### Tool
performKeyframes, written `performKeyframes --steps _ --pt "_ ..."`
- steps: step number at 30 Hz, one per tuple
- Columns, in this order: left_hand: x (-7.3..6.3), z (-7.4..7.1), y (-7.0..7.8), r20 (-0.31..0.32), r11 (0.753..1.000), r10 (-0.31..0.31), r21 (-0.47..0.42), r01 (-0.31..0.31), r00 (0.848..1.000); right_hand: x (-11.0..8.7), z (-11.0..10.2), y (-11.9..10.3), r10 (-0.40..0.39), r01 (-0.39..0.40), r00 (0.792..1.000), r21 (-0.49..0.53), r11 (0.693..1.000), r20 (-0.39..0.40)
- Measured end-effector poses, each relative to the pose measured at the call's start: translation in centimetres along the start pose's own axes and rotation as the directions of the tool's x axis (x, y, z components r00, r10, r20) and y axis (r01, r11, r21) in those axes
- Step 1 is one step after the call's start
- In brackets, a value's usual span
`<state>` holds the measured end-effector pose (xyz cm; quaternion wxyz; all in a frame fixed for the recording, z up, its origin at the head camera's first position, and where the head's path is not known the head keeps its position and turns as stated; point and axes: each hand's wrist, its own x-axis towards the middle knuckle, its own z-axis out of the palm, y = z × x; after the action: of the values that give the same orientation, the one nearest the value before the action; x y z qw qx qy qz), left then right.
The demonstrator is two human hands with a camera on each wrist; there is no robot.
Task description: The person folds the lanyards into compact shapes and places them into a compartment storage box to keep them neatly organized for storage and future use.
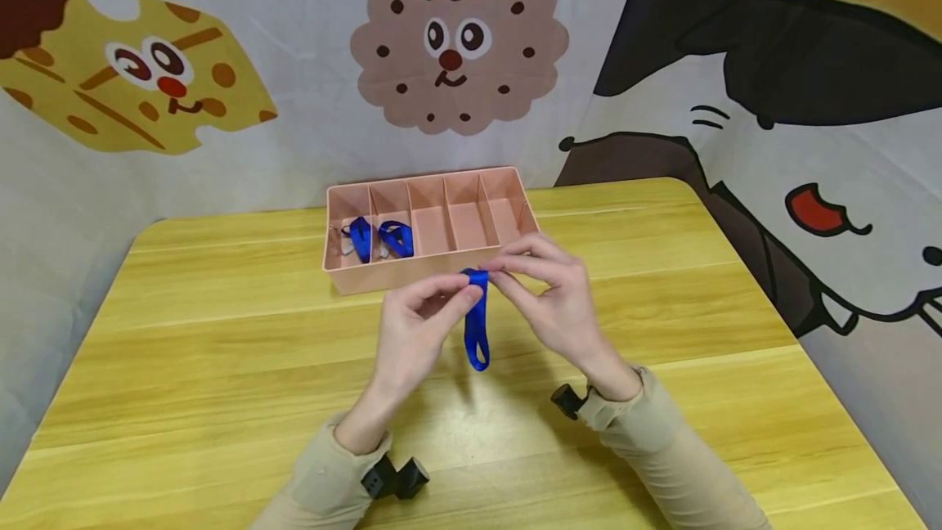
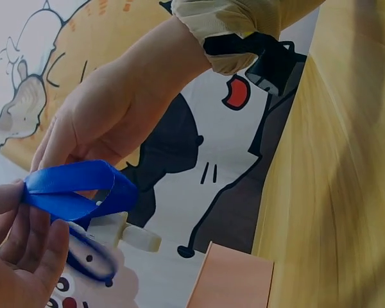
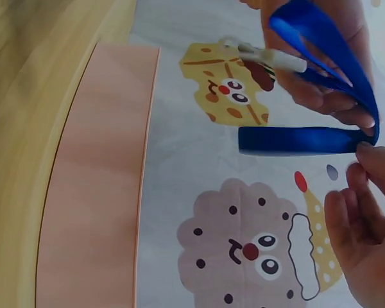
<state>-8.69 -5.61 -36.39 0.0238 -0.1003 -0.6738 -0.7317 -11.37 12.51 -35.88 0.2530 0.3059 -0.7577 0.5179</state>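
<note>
In the head view, a folded blue lanyard [image 1: 477, 338] hangs in a loop between the hands, just in front of a pink divided box. My left hand [image 1: 412, 330] pinches its top between thumb and fingers. The right hand [image 1: 552, 289] pinches the same folded top edge from the other side. A white plastic clip [image 3: 285, 60] hangs with the lanyard in the right wrist view, beside the blue ribbon [image 3: 301, 140]. Two more blue lanyards lie in the box, one [image 1: 361, 237] in the leftmost compartment and one [image 1: 398, 239] in the compartment beside it.
The pink box [image 1: 383, 275] stands at the back of the wooden table [image 1: 221, 366], its other compartments to the right. Behind it hangs a white cloth [image 1: 309, 105] with cartoon prints. Both wrists carry small black cameras.
</note>
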Motion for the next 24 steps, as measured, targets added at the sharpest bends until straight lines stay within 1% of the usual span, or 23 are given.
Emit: performKeyframes --steps 3,5,9,12,15,19,21,24 --pt "-0.05 -0.02 0.14 0.010 1.000 0.003 0.011 -0.003 1.000 0.02 0.01 0.13 -0.071 0.070 0.997 -0.068 0.995 -0.011" --pt "-0.06 -0.03 0.24 0.013 1.000 0.012 0.018 -0.013 1.000 0.02 0.07 0.18 -0.104 0.103 0.994 -0.091 0.991 -0.010" --pt "-0.06 -0.10 0.41 0.021 0.999 0.040 0.025 -0.040 0.999 0.00 0.15 0.32 -0.139 0.138 0.990 -0.077 0.987 -0.012" --pt "-0.04 -0.21 0.47 0.037 0.999 0.043 0.027 -0.044 0.998 0.00 0.09 0.41 -0.154 0.152 0.988 -0.072 0.986 -0.025" --pt "0.01 -0.34 0.43 0.067 0.999 0.020 0.041 -0.023 0.998 0.06 -0.07 0.45 -0.183 0.178 0.982 -0.106 0.978 -0.038" --pt "0.06 -0.47 0.31 0.118 0.997 -0.031 0.080 0.022 0.993 0.16 -0.29 0.55 -0.224 0.214 0.974 -0.167 0.962 -0.042" --pt "0.07 -0.52 0.32 0.134 0.994 -0.038 0.106 0.023 0.990 0.18 -0.37 0.59 -0.233 0.221 0.972 -0.189 0.957 -0.041" --pt "0.12 -0.62 0.43 0.145 0.990 -0.019 0.140 -0.001 0.989 0.18 -0.42 0.62 -0.236 0.223 0.971 -0.198 0.955 -0.046"
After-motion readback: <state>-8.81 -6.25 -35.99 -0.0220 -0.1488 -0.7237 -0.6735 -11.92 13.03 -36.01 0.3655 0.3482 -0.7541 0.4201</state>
